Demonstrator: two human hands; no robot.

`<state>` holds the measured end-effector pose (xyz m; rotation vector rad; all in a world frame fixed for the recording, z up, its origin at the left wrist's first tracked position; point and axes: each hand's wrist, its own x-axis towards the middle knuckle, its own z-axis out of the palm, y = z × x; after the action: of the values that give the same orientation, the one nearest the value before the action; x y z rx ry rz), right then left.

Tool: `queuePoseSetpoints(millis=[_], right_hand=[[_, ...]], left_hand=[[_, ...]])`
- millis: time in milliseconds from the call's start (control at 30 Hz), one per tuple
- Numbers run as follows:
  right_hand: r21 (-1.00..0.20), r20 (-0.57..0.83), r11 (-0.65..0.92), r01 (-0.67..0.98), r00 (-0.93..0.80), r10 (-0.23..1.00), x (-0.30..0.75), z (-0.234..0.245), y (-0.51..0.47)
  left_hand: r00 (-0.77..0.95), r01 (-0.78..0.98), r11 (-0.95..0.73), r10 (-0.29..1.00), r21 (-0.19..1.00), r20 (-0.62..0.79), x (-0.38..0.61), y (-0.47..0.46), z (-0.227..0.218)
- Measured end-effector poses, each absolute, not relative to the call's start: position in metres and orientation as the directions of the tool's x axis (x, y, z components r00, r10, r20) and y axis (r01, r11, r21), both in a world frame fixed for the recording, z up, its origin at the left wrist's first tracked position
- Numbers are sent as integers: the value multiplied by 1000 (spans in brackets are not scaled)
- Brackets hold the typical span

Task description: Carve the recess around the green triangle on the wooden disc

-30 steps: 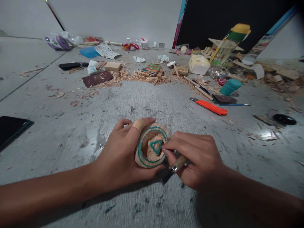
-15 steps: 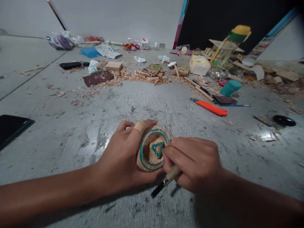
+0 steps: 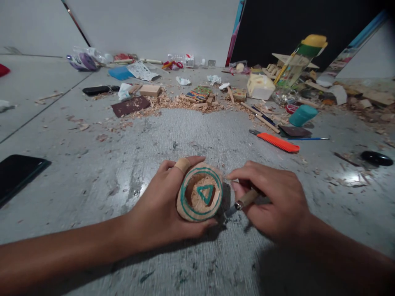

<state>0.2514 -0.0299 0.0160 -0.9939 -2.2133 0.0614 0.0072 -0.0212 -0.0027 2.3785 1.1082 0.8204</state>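
Note:
My left hand [image 3: 168, 195], with a bandage on one finger, is wrapped round a carved wooden piece [image 3: 193, 181]. Its face is hollowed and carries green ring lines and a green triangle [image 3: 205, 193]. The piece is tilted so that the hollow faces me. To its right, my right hand [image 3: 274, 197] is closed on a carving tool [image 3: 247, 200] with a pale wooden handle and a metal ferrule. The tool's dark end points down and left, just off the wooden piece. Part of the handle is hidden in my fingers.
An orange cutter [image 3: 277, 142] lies at the right, near a teal cap [image 3: 303, 116]. A black phone [image 3: 20, 174] is on the left. Wood shavings [image 3: 173, 100], brown sandpaper [image 3: 131, 106] and a wood block [image 3: 150, 90] lie farther back. A yellow-lidded bottle [image 3: 298, 59] stands back right.
My right hand has moved right, away from the wooden piece, taking the carving tool with it. My left hand keeps its hold. The view has shifted slightly.

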Motion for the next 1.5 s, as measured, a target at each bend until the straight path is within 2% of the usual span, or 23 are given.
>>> queuePoseSetpoints(millis=[133, 367, 467, 567, 633, 700, 733, 833, 867, 900, 967, 1067, 1167, 1233, 1300, 1333, 1467, 1500], right_hand=[[-285, 494, 714, 640, -540, 682, 264, 20, -24], [-197, 423, 898, 392, -792, 439, 258, 15, -29], [-164, 363, 913, 374, -838, 408, 253, 11, -30], [-143, 372, 919, 368, -840, 395, 255, 9, -26], [-162, 377, 907, 389, -825, 421, 259, 10, -22], [-179, 366, 892, 415, -813, 452, 263, 11, -19], [-185, 367, 887, 422, -808, 461, 265, 12, -18], [-192, 372, 878, 438, -796, 478, 268, 14, -18], [-193, 369, 875, 443, -794, 484, 268, 14, -18], [-194, 368, 872, 449, -791, 489, 269, 15, -19], [-200, 369, 867, 456, -785, 497, 270, 16, -19], [-206, 374, 861, 464, -776, 508, 271, 18, -20], [-217, 373, 863, 455, -779, 504, 271, 21, -20], [-224, 375, 863, 453, -777, 506, 271, 22, -20], [-227, 372, 859, 459, -774, 512, 271, 22, -19], [-226, 373, 858, 462, -773, 514, 271, 22, -19], [-238, 376, 856, 459, -769, 517, 272, 22, -20], [-237, 378, 857, 457, -769, 515, 272, 22, -20]], left_hand=[[527, 540, -576, 800, 614, 288, 5, -20, -5], [555, 543, -607, 778, 580, 295, 8, -18, -3], [540, 523, -601, 782, 605, 309, 11, -21, 0], [526, 500, -569, 798, 653, 293, 12, -24, 1], [536, 498, -588, 787, 638, 306, 11, -23, -1], [563, 523, -660, 742, 539, 364, 8, -19, -1], [583, 553, -705, 708, 443, 400, 5, -17, 1], [698, 620, -784, 567, 27, 437, -4, -8, 13], [744, 603, -793, 518, -89, 422, -8, -5, 20], [779, 568, -809, 470, -152, 414, -11, -3, 27], [801, 528, -832, 422, -169, 423, -15, 1, 42], [791, 544, -831, 462, -116, 401, -18, 7, 58], [857, 492, -867, 468, -76, 215, -21, 15, 62], [900, 437, -895, 433, -92, 56, -23, 22, 59], [909, 410, -902, 417, -134, -23, -27, 28, 55], [908, 412, -897, 419, -161, -12, -29, 30, 55], [883, 464, -843, 417, -272, 214, -34, 34, 58], [880, 469, -840, 420, -273, 220, -34, 34, 58]])
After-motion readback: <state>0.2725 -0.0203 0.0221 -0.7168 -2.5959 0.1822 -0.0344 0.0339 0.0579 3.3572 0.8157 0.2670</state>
